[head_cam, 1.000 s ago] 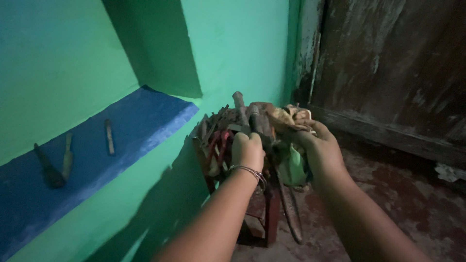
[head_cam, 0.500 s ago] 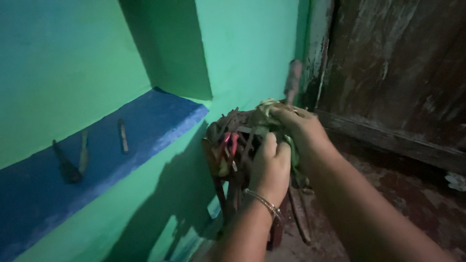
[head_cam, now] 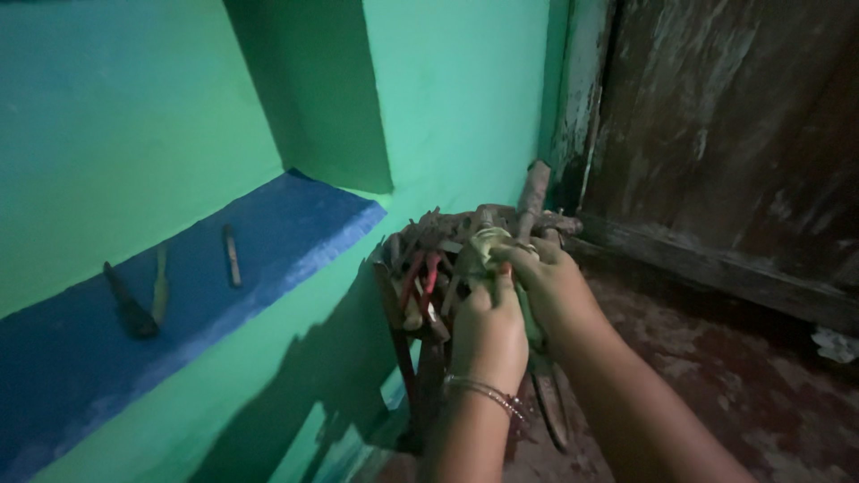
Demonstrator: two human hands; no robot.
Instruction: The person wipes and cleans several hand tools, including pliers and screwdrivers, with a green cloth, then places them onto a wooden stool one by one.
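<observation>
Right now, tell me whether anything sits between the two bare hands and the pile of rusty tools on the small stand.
Nothing visible does. The left hand and right hand are both already on the pile of rusty tools, fingers closed around a pale crumpled piece on top of it.

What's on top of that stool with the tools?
On the stool lies a heap of rusty tools, some red-handled. Both hands, left hand and right hand, cover its near side, so the seat is hidden.
</observation>
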